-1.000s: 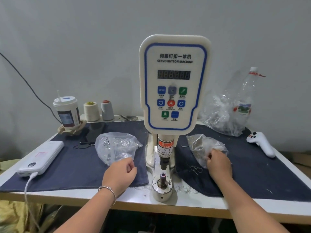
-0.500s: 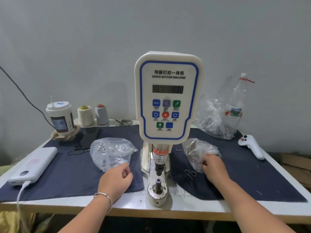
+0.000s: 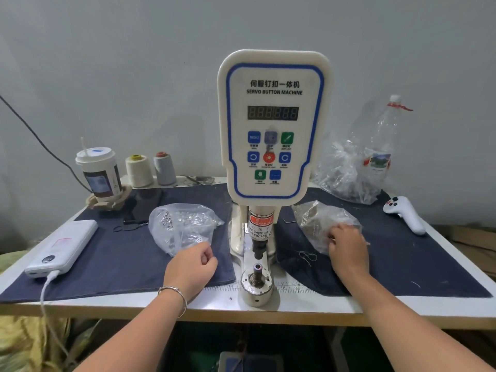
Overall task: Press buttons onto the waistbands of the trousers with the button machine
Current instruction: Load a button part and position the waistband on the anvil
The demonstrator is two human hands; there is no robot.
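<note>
The white servo button machine (image 3: 273, 124) stands at the middle of the table, its lower die (image 3: 258, 267) bare at the front. On the left lies a clear bag of silver buttons (image 3: 182, 226). My left hand (image 3: 190, 269) rests in a loose fist at that bag's near edge; nothing shows in it. To the right is a second clear bag of darker parts (image 3: 316, 218). My right hand (image 3: 347, 251) has its fingers curled into that bag's plastic. Dark blue cloth (image 3: 120, 264) lies on both sides of the machine.
A white power bank (image 3: 64, 245) with a cable lies at the left edge. A drink cup (image 3: 98, 175), two thread spools (image 3: 139, 170) and a phone (image 3: 142, 208) sit at the back left. A plastic bottle (image 3: 381, 151), crumpled bag (image 3: 341, 175) and white controller (image 3: 405, 217) are at the back right.
Both hands stay by their bags; the right fingers work a little at the plastic. The head view has shifted slightly.
</note>
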